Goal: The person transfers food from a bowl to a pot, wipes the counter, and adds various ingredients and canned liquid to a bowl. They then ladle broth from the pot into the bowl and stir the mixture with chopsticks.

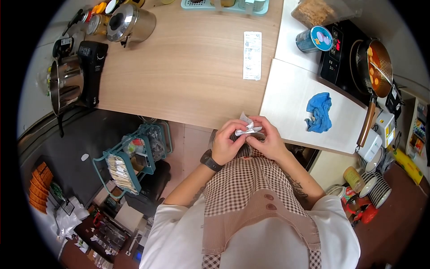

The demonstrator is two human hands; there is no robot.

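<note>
Just in front of my apron, at the front edge of the wooden counter (179,76), a small crumpled white paper (249,129) is pinched between both hands. My left hand (227,142), with a black watch on the wrist, grips its left side. My right hand (268,140) grips its right side, the thumbs close together below it. A long printed receipt (252,55) lies flat on the counter beyond my hands.
At the right are a blue cloth (319,112), a blue can (315,39) and a pan (375,67) of red food on a cooktop, its handle pointing toward me. Steel pots (131,23) stand at the left. A teal rack (132,159) is below the counter.
</note>
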